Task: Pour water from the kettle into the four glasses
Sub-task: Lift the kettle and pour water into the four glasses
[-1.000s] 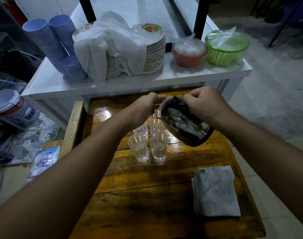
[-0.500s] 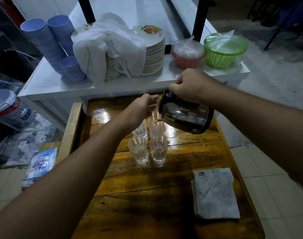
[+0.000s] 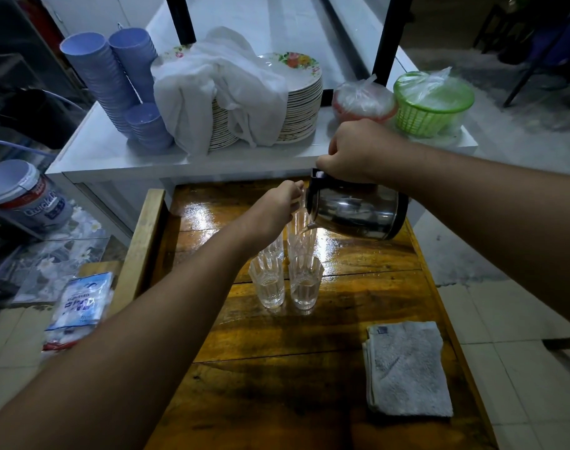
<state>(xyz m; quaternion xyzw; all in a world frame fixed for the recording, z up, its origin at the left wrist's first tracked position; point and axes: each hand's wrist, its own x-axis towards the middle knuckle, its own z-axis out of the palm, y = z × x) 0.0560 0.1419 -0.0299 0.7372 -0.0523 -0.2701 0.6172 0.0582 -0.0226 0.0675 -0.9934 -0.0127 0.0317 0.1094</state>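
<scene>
Right hand (image 3: 358, 151) clenched on handle of steel kettle (image 3: 355, 212), tipped spout-down over far-right glass (image 3: 301, 235), left hand (image 3: 277, 209) grasping that glass's rim, four glasses (image 3: 270, 284) clustered mid-table (image 3: 309, 352) toward far edge, folded grey cloth (image 3: 408, 368) near right edge

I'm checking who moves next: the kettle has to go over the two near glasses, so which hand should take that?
Probably the right hand: it grips the tilted kettle. The left hand steadies a far glass by the spout.
</scene>
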